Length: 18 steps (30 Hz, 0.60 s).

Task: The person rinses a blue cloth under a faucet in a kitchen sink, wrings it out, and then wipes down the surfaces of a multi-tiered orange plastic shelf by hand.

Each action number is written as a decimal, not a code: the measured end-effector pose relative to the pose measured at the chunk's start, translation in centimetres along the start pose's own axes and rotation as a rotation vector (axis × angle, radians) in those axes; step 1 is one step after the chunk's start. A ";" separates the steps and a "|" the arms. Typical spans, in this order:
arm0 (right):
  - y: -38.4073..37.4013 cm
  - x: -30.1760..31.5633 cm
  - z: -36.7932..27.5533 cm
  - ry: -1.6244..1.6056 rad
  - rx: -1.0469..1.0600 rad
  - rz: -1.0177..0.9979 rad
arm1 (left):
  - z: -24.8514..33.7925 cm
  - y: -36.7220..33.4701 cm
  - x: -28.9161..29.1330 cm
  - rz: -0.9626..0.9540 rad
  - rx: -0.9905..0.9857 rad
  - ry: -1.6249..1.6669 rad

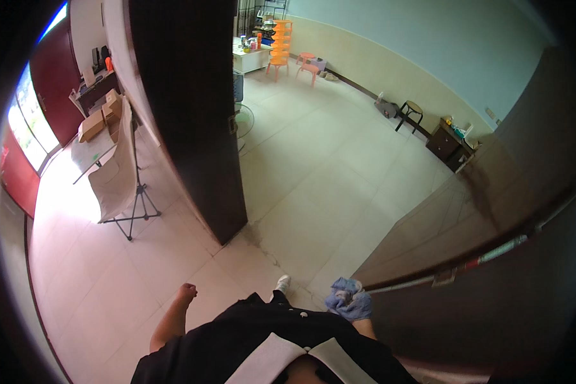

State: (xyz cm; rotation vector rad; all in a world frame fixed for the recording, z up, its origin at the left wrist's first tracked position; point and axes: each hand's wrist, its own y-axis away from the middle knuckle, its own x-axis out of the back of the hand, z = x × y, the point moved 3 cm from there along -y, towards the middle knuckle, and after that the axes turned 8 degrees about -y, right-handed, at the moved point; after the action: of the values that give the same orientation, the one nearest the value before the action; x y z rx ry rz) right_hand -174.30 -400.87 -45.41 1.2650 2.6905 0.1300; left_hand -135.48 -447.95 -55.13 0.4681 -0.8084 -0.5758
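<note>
A crumpled blue-grey cloth (348,299) is bunched at the end of my right forearm, close to the edge of a dark brown door (441,307). It covers nearly all of my right hand (360,315), which is closed round it. My left hand (187,292) hangs out to the left over the tiled floor, its fingers curled in. Nothing shows in it.
A dark door frame (192,141) rises ahead on the left. Beyond it stand a beige folding chair (118,176) and cardboard boxes (96,123). Across the room are stacked orange stools (280,48), a black stool (411,114) and a small dark cabinet (445,144).
</note>
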 end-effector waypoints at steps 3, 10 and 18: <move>-5.5 1.7 -0.6 0.303 0.089 0.152 | 7.5 -3.6 -4.0 -0.198 -0.124 -0.220; -23.9 -2.5 -14.9 -0.797 -0.505 0.384 | 18.8 -12.7 -10.4 -0.397 -0.229 -0.590; -45.3 4.2 -12.7 -0.675 -0.520 0.303 | 24.2 -28.5 -15.4 -0.709 -0.192 -0.808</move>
State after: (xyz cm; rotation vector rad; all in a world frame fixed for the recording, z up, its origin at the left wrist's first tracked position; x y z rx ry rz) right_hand -213.55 -426.60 -40.10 1.2415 1.7429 0.3416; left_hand -171.27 -463.58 -65.53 0.3294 -1.3399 -1.5466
